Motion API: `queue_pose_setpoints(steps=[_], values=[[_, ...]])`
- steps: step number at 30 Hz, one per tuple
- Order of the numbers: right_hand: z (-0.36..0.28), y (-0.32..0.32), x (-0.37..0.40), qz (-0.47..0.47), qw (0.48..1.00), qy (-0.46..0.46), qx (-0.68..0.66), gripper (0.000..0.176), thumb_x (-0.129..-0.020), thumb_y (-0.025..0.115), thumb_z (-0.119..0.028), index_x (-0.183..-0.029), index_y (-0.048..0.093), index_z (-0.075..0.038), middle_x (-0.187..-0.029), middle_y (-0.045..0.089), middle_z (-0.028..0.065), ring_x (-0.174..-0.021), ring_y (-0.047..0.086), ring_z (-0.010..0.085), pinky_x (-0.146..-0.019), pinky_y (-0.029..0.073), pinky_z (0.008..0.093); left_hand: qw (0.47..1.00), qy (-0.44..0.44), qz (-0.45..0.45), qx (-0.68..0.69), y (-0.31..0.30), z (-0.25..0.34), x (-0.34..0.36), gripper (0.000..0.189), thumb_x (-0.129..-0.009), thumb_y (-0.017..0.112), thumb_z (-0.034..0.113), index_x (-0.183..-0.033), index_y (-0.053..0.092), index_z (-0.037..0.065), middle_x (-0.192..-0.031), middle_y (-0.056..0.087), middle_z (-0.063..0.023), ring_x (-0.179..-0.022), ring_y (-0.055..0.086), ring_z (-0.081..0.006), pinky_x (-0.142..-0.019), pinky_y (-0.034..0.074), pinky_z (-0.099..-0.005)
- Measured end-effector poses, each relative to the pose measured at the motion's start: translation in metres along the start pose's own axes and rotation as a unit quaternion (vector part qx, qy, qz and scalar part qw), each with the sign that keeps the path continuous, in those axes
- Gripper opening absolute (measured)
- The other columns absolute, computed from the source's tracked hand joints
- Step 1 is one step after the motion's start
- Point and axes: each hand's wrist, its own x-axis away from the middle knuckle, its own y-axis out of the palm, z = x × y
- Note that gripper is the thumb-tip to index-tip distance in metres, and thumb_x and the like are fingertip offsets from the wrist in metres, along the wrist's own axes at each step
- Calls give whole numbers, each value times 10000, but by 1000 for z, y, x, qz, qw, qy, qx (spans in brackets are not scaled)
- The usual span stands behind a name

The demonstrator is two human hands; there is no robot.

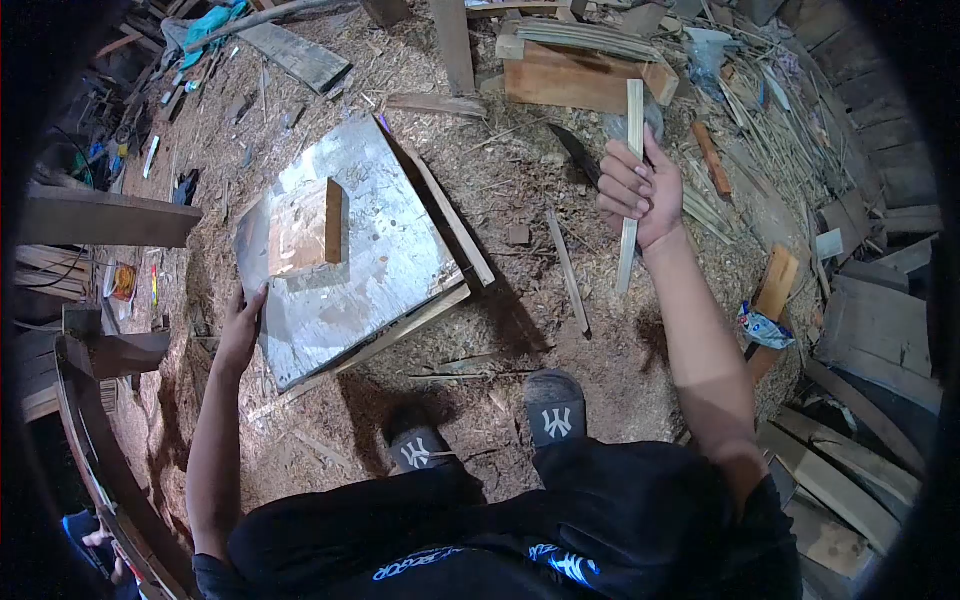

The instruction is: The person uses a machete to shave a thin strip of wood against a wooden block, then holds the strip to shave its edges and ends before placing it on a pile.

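Observation:
On the right, my right hand (640,192) is closed round a thin pale wooden strip (635,120), which stands nearly lengthwise in the view. A dark blade-like tool (573,152) shows just left of that hand, partly hidden by it. My left hand (243,322) rests at the left edge of a low square board stand (365,300) with a worn, whitish top; its thumb lies on the edge and the other fingers are hidden. A square wooden block (300,228) lies on the board's top.
Sawdust and wood scraps cover the ground. A wooden box (565,80) with strips on it stands at the top. A blue-and-white packet (765,328) lies at right, near curved planks (850,460). Beams (110,217) jut in from the left. Part of another person (100,545) shows at lower left.

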Motion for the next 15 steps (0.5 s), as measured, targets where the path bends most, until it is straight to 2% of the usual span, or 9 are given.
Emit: queue_pose_setpoints(steps=[5, 7, 8, 9, 10, 11, 13, 14, 15], values=[[2, 4, -2, 26, 998, 6, 61, 483, -1067, 379, -457, -734, 428, -110, -543, 323, -58, -420, 311, 61, -385, 282, 209, 1000, 2, -10, -15, 1, 3, 2, 632, -1004, 617, 295, -1488, 359, -17, -1378, 551, -168, -1191, 579, -215, -999, 467, -324], [7, 17, -6, 57, 992, 9, 110, 464, -1070, 388, -435, -775, 483, -89, -556, 339, -62, -437, 328, 55, -397, 293, 205, 994, -14, 99, -42, 10, 6, 3, 632, -997, 628, 318, -1492, 371, 23, -1339, 566, -160, -1130, 590, -213, -954, 476, -316], [12, 26, -8, 152, 947, 37, 279, 419, -1073, 398, -398, -857, 531, -63, -580, 366, -63, -466, 356, 51, -417, 312, 203, 994, -13, 104, -42, 11, 9, 5, 632, -997, 628, 318, -1492, 371, 23, -1339, 566, -160, -1130, 590, -213, -954, 476, -316], [15, 31, -11, 240, 864, 62, 438, 389, -1076, 409, -360, -940, 579, -38, -603, 393, -64, -495, 385, 47, -437, 330, 201, 989, 8, 125, -75, 21, 21, 10, 624, -996, 629, 327, -1498, 376, 56, -1311, 571, -155, -1088, 590, -210, -934, 476, -316], [14, 28, -13, 198, 850, 101, 478, 289, -1070, 456, -270, -1065, 607, -24, -657, 475, -51, -560, 443, 49, -491, 374, 202, 983, 29, 145, -107, 26, 29, 12, 617, -996, 630, 336, -1504, 381, 90, -1284, 576, -151, -1045, 590, -207, -914, 475, -317], [17, 27, -14, 195, 850, 101, 478, 289, -1070, 456, -270, -1065, 607, -24, -657, 475, -51, -560, 443, 49, -491, 374, 202, 983, 29, 148, -107, 19, 24, 6, 617, -996, 630, 336, -1504, 381, 90, -1284, 576, -151, -1045, 590, -207, -914, 475, -317], [29, 31, -16, 208, 775, 144, 580, 231, -1059, 492, -220, -1053, 605, -19, -703, 540, -33, -586, 471, 53, -519, 394, 208, 957, 107, 200, -180, 11, 21, -5, 561, -1016, 598, 322, -1504, 394, 136, -1204, 597, -135, -967, 584, -185, -870, 480, -314], [36, 35, -16, 203, 762, 134, 601, 190, -1042, 539, -198, -1032, 603, -19, -746, 607, -16, -612, 497, 51, -539, 407, 214, 962, 83, 189, -180, 1, 21, -6, 494, -1034, 555, 354, -1447, 471, 96, -1332, 575, -124, -1104, 583, -183, -899, 494, -311], [40, 41, -17, 201, 763, 136, 600, 190, -1042, 539, -198, -1032, 603, -19, -746, 607, -16, -612, 497, 51, -539, 407, 214, 962, 81, 191, -180, 3, 28, -6, 494, -1034, 555, 354, -1447, 471, 96, -1332, 575, -124, -1104, 583, -183, -899, 494, -311]])
